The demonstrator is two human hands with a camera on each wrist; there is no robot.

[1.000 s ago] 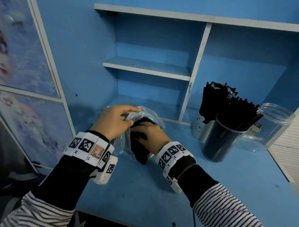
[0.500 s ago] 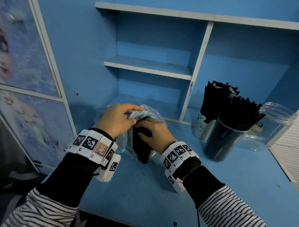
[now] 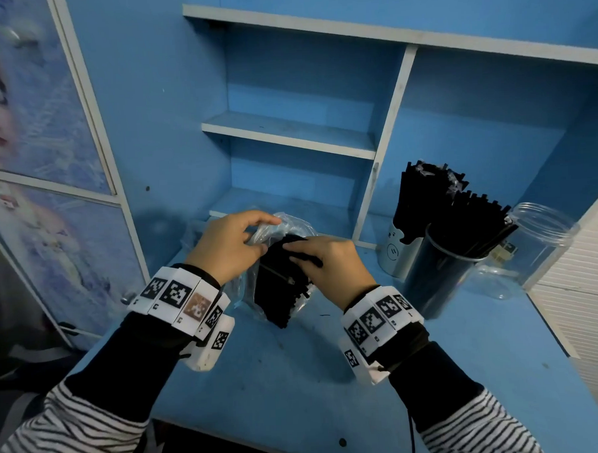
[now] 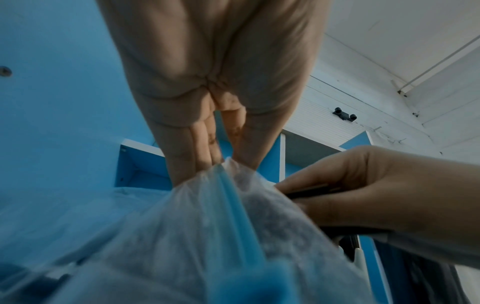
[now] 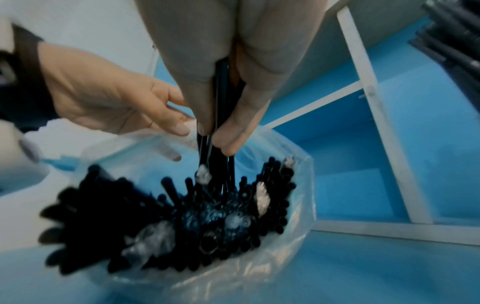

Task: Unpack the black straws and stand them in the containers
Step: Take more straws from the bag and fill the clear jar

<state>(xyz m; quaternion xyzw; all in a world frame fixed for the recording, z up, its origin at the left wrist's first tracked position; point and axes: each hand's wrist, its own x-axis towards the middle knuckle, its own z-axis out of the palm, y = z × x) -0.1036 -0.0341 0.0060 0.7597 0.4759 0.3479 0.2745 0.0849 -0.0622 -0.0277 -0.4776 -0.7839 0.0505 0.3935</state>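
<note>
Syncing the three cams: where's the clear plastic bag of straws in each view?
Head: clear plastic bag at centre, between both hands.
Left wrist: fills the lower half, its edge pinched by the left hand.
Right wrist: lower centre, mouth open, black straws inside.
Shared landmark: the right hand, which grips straws at the bag's mouth.

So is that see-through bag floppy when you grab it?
Probably very floppy: the bag crumples where the left hand pinches it. It looks thin and light. It may be slippery, and the straws inside could spill as the right hand pulls some out.
</note>
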